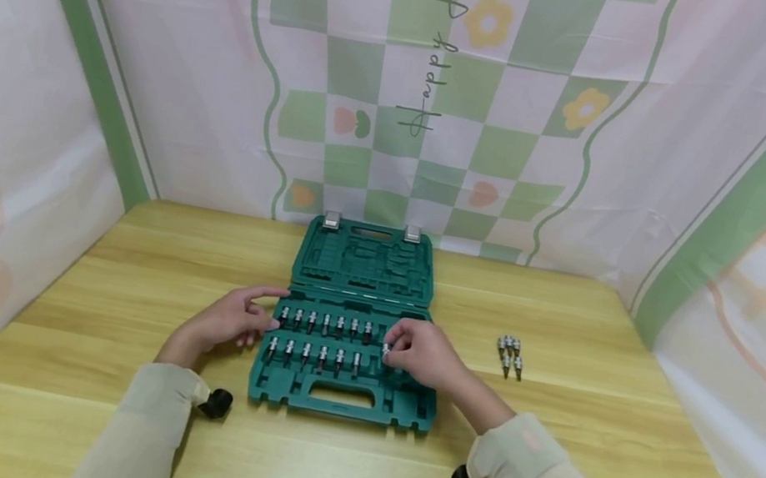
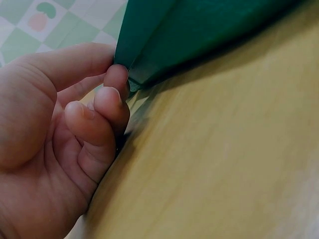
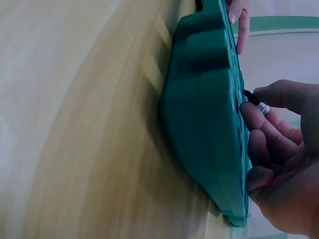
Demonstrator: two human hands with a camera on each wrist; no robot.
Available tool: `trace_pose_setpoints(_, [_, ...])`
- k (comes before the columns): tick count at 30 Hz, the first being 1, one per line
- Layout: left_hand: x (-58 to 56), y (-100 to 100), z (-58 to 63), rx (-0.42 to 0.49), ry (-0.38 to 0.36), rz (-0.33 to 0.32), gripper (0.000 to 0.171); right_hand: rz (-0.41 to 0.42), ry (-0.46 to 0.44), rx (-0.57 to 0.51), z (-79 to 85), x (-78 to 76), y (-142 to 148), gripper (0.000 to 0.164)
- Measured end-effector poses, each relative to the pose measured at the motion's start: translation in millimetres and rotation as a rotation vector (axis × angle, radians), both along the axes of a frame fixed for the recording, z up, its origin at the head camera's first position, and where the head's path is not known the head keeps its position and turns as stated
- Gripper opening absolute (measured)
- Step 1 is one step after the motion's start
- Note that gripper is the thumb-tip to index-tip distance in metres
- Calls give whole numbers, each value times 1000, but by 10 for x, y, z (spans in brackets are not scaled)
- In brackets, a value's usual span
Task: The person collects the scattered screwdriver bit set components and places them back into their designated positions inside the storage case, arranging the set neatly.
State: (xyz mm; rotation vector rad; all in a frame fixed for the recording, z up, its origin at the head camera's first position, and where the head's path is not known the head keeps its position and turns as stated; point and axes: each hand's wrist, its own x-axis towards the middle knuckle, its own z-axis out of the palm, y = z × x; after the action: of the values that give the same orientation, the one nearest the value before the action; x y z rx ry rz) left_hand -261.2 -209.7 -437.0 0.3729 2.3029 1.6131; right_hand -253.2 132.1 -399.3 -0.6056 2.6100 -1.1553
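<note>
An open green plastic case [image 1: 352,345] holds two rows of bit sockets [image 1: 340,325] with silver heads and dark tips. My right hand [image 1: 426,354] is over the right part of its tray. Between thumb and index finger it pinches one bit socket [image 3: 262,106], whose dark end points into the case; the other fingers curl near the rim. At the case's left edge is my left hand [image 1: 232,321], its index finger stretched along the upper corner and thumb at the rim. In the left wrist view its other fingers [image 2: 110,102] bend beside the outer wall.
Several loose bit sockets [image 1: 510,355] lie on the wooden table [image 1: 583,450] to the right of the case. The raised lid [image 1: 367,262], with two latches, leans back toward the patterned curtain [image 1: 405,107]. Curtains also flank both sides.
</note>
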Motion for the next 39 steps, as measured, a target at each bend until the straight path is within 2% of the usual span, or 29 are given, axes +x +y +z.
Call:
trace_pose_setpoints(15, [-9,2,-14,-5,-6,4,57,-19,49,100,-16,45,-92,11])
trace_pose_setpoints(25, [-11,9,-35,-2,-10,6,56,27,41,63,-57,53,-132,8])
trace_pose_setpoints(31, [-16,19,-37,6,-16,9,56,61,78,87,-51,42,-118,7])
trace_pose_setpoints(39, [-20,10,-16,1,-21,19,57,56,85,106,-27,26,-131,10])
